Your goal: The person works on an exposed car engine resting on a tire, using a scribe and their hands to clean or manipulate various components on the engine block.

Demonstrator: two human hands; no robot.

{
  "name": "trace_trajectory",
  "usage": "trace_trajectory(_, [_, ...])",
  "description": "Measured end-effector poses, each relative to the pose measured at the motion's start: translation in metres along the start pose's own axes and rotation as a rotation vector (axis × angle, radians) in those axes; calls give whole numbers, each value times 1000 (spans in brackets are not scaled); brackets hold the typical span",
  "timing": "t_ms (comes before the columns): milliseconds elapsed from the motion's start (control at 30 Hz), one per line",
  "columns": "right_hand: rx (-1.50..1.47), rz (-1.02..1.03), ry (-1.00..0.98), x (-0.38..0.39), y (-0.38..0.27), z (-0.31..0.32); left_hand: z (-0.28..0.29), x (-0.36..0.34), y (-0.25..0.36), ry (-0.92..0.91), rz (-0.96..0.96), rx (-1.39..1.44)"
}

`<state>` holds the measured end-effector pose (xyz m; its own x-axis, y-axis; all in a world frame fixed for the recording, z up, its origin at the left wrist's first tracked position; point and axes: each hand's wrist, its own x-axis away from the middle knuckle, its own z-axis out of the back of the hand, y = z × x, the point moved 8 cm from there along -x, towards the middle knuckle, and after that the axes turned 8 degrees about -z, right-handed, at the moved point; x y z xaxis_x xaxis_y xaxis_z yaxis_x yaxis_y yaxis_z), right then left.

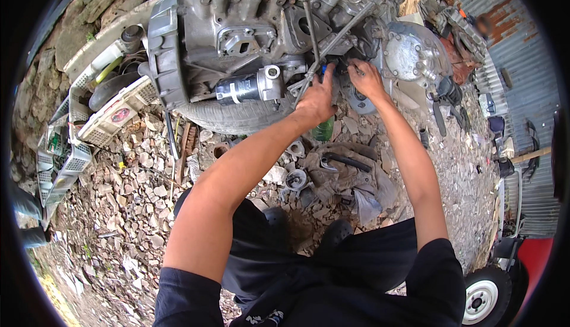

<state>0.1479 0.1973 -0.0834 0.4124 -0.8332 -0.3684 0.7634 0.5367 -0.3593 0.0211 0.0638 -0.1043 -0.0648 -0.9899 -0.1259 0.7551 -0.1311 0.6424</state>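
Observation:
A large grey metal engine block [237, 24] fills the upper middle of the view, with a tyre [228, 118] lying under it. My left hand [319, 100] reaches to its lower right side, fingers stretched forward beside a metal linkage rod [311, 36]. A small blue part [325, 69] shows at its fingertips. Just to the right, my right hand [366, 81] has its fingers curled in a pinch at the engine; whatever they hold is hidden. A dark cylinder with a silver end [249, 86] is mounted left of my hands. Below my left wrist stands a green bottle [323, 130].
White plastic crates [116, 110] with parts stand at the left. A round metal housing [407, 54] sits right of my hands. Crumpled cloth [350, 175] and a brush [187, 146] lie on stony ground. A corrugated metal wall [528, 77] and a vehicle wheel [480, 301] are at the right.

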Motion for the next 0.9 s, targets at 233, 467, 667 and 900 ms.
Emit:
trace_trajectory(233, [-123, 117, -1, 15, 1, -6, 5, 1, 1, -24, 31, 22])
trace_trajectory(467, [-203, -49, 65, 11, 9, -19, 1, -3, 10, -4, 28, -3])
trace_trajectory(667, [-103, -227, 245, 12, 12, -19, 2, 0, 10, -1, 66, -3])
trace_trajectory(900, [-208, -269, 162, 7, 8, -22, 5, -1, 10, 21, 53, -61])
